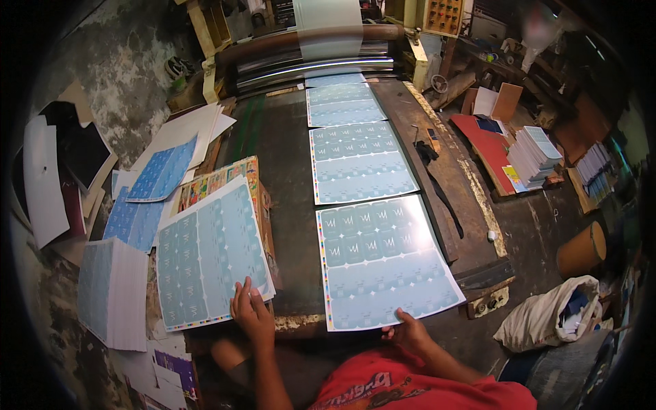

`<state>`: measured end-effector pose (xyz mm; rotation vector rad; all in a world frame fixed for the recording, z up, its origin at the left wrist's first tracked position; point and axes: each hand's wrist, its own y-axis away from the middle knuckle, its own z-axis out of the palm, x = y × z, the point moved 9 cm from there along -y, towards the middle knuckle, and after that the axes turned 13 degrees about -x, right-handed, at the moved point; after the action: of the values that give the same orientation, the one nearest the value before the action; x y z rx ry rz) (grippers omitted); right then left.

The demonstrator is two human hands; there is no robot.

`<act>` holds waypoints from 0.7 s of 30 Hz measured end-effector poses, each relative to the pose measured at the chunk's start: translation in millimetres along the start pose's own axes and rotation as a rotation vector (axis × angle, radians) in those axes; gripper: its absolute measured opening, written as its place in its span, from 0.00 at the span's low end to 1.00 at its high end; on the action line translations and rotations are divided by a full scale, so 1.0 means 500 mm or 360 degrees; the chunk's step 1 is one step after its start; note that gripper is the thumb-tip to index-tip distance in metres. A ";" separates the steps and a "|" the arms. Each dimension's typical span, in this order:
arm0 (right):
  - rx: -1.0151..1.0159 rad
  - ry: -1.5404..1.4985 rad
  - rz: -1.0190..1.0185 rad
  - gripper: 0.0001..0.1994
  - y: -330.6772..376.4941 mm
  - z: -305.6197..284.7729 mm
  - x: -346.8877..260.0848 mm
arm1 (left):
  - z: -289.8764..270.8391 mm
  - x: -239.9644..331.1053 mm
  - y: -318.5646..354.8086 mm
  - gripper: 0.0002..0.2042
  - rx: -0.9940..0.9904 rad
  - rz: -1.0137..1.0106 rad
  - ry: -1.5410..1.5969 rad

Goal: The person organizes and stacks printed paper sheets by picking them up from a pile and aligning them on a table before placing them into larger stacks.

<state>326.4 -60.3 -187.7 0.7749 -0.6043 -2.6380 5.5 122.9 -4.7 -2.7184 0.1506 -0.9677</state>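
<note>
My right hand (408, 333) pinches the near edge of a glossy pale-blue printed sheet (383, 260), thumb on top and fingers partly hidden beneath. This sheet lies at the near end of a row on a dark flat bed. Behind it follow another printed sheet (362, 160) and a farther one (344, 102), leading back to the rollers. On the left, my left hand (251, 313) rests with its fingers apart on the near right corner of a tilted pile of similar sheets (212, 253). It grips nothing that I can see.
A roller machine (314, 65) stands at the far end of the bed (277, 171). A tall paper stack (126, 294) and darker blue sheets (164, 171) sit at left. To the right are a red board (482, 154), paper bundles (536, 157), a cardboard tube (581, 248) and a white sack (540, 318).
</note>
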 end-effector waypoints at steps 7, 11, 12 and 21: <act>0.0003 0.0106 -0.0107 0.23 -0.053 0.020 -0.075 | -0.003 0.029 0.014 0.20 -0.0038 0.0122 -0.0153; 0.0073 0.0120 -0.0192 0.24 -0.075 0.036 -0.114 | -0.004 0.028 0.012 0.21 -0.0266 0.0177 -0.0049; 0.0081 0.0139 -0.0216 0.25 -0.092 0.036 -0.118 | -0.012 0.020 0.013 0.19 -0.0309 0.0141 -0.0004; 0.0325 0.0167 -0.0620 0.23 -0.102 0.050 -0.148 | -0.065 -0.049 -0.006 0.19 0.0092 -0.0386 0.1579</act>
<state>361.6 21.5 -160.9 1.1909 -0.7696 -2.8856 -33.7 123.7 5.5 -1.9794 -0.0380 -2.2496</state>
